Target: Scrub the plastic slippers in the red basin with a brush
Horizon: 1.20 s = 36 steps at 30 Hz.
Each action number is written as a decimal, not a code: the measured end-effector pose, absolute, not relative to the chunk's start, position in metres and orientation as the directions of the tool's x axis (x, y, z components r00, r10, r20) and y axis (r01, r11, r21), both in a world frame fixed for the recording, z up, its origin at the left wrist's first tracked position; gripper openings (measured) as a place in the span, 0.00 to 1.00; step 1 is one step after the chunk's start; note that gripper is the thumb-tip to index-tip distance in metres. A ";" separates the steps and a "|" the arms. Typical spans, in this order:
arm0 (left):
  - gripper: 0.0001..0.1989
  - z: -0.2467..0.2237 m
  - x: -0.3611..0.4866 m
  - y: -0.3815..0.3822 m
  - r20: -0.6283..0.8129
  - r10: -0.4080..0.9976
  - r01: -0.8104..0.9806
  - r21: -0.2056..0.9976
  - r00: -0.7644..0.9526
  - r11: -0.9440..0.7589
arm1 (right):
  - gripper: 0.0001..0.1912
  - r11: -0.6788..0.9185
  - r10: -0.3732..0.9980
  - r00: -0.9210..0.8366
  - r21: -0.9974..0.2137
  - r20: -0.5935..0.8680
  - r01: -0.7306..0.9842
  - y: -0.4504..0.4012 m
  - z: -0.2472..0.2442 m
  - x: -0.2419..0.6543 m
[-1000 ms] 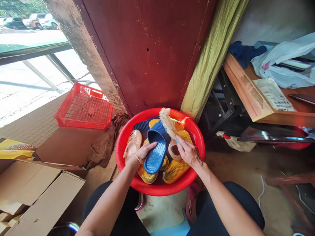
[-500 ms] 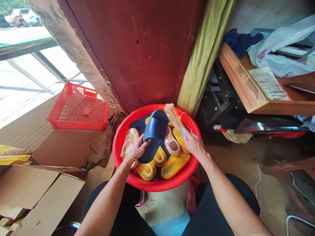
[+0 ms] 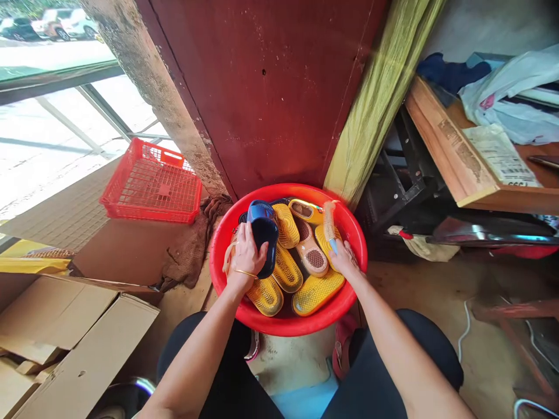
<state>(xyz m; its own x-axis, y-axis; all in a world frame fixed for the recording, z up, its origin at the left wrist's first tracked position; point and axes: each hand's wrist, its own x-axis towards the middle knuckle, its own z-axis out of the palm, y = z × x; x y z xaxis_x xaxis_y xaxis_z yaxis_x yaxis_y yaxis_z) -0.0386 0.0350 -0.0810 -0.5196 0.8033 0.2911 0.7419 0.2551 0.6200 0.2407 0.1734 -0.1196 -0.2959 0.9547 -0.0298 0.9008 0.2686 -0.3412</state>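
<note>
Right hand (image 3: 345, 257): grip clamped on the brush (image 3: 329, 224). Left hand (image 3: 247, 256): against the blue slipper (image 3: 269, 228), clamping unclear. The red tub's (image 3: 301, 329) rim surrounds yellow slippers (image 3: 319, 292); door (image 3: 271, 116) behind, floor (image 3: 402, 291) stretching rightward.

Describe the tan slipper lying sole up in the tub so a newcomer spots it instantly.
Find the red tub in front of the dark red door. Inside it, just right of centre, the tan slipper lies sole up among yellow slippers. Unlike those neighbours, its sole is tan with two brown textured patches.
</note>
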 end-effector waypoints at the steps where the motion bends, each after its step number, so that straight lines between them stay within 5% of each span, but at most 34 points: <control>1: 0.40 -0.078 -0.033 0.032 0.330 0.812 0.787 0.571 -0.481 0.234 | 0.26 0.245 0.958 -0.281 -0.347 -0.056 0.905 0.175 -0.121 0.240; 7: 0.34 -0.070 -0.016 0.031 0.266 0.921 0.905 0.391 -0.284 0.166 | 0.25 0.206 0.952 -0.274 -0.383 -0.133 0.901 0.187 -0.115 0.241; 16: 0.25 -0.067 -0.009 0.033 0.315 0.914 0.921 0.366 -0.256 0.132 | 0.28 0.194 0.945 -0.282 -0.414 -0.162 0.889 0.174 -0.119 0.229; 19: 0.28 -0.072 0.009 0.033 0.302 0.953 0.931 0.355 -0.027 -0.086 | 0.30 0.178 0.964 -0.246 -0.449 -0.097 0.876 0.172 -0.111 0.227; 22: 0.30 -0.087 0.029 0.037 0.145 0.964 0.889 0.374 0.225 -0.264 | 0.31 0.219 0.972 -0.233 -0.448 0.025 0.867 0.173 -0.096 0.229; 27: 0.26 -0.107 0.043 0.045 0.010 0.972 0.827 0.523 0.237 -0.207 | 0.32 0.419 0.907 -0.350 -0.441 0.233 0.794 0.169 -0.072 0.232; 30: 0.24 -0.105 0.046 0.050 0.067 0.995 0.557 0.825 0.077 -0.099 | 0.29 0.517 0.847 -0.362 -0.450 0.389 0.728 0.159 -0.060 0.226; 32: 0.29 -0.100 0.051 0.052 0.033 0.997 0.184 0.983 -0.065 -0.020 | 0.28 0.589 0.795 -0.375 -0.462 0.476 0.663 0.145 -0.056 0.216; 36: 0.34 -0.093 0.059 0.059 -0.191 0.958 -0.473 0.878 -0.214 0.070 | 0.28 0.751 0.655 -0.553 -0.521 0.514 0.406 0.110 -0.056 0.188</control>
<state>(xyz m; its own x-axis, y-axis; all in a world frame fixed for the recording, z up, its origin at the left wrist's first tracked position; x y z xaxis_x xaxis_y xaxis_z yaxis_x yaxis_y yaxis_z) 0.0592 0.0591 -0.0933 -0.2136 0.9581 -0.1910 -0.4728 0.0697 0.8784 0.1884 0.1102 -0.0565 -0.5532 0.6553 0.5142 0.4057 0.7511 -0.5207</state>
